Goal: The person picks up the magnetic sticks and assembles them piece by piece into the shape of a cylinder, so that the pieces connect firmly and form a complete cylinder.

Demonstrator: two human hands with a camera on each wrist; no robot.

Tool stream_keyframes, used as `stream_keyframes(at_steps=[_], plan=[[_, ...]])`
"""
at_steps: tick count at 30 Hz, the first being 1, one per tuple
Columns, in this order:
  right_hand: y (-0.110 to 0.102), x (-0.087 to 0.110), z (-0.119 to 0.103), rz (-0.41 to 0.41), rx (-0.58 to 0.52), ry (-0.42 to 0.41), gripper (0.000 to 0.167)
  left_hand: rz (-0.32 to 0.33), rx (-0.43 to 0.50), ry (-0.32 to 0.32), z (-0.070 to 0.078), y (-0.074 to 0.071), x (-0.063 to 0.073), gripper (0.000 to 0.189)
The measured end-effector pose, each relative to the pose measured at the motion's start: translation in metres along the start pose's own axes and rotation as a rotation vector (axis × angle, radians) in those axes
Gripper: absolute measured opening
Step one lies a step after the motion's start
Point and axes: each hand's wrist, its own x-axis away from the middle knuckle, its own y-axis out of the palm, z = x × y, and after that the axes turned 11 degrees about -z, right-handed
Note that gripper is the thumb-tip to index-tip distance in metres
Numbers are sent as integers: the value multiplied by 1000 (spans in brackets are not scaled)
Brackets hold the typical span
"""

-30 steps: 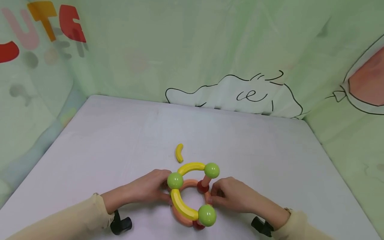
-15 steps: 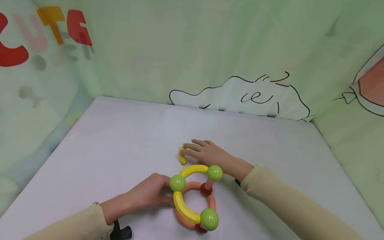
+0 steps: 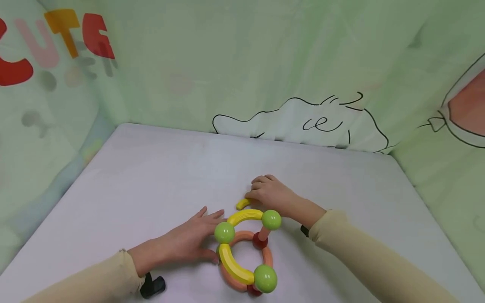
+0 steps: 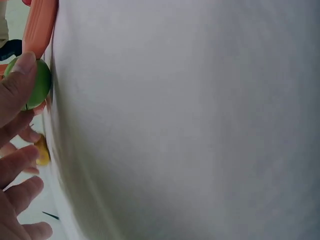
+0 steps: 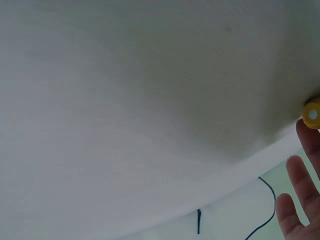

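Observation:
A two-level ring toy of balls and curved sticks stands on the white table: yellow sticks [image 3: 235, 266] and green balls [image 3: 265, 278] above, orange sticks [image 3: 267, 255] and red balls [image 3: 260, 240] below. My left hand [image 3: 187, 240] lies at its left side with fingers spread. In the left wrist view its thumb rests against a lower green ball [image 4: 42, 85]. Behind the toy, my right hand [image 3: 272, 195] pinches a loose curved yellow stick [image 3: 243, 204], partly hidden by the fingers. The right wrist view shows that stick's round end [image 5: 312, 116] with a pale dot.
The white table [image 3: 166, 168] runs back to a green curtain [image 3: 250, 54] with printed letters and drawings. A black wrist camera [image 3: 153, 287] sits under the left wrist.
My right hand left the toy's right side, reached to the loose yellow stick and drew it rightward, turning it. The left hand's fingers have spread off the toy. The toy stays in place.

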Motion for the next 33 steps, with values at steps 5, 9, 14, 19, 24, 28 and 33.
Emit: stream_keyframes(at_steps=[5,9,14,19,24,28,33], plan=[[5,29,2,-48,-91,70,14,-11,-28,24,2,-2,-2,60],[6,52,0,-54,-135,129,10,-10,-17,32,4,-2,-4,55],[11,80,-4,-21,-186,191,19,-5,-6,28,7,-2,-4,52],[14,106,-8,96,-229,263,24,11,12,20,7,0,-3,49],[15,128,-12,210,-335,342,23,28,12,31,8,0,0,49],[12,142,-17,243,-540,401,23,27,20,27,9,0,0,49],[6,156,-29,205,-872,504,22,33,15,37,10,0,0,50]])
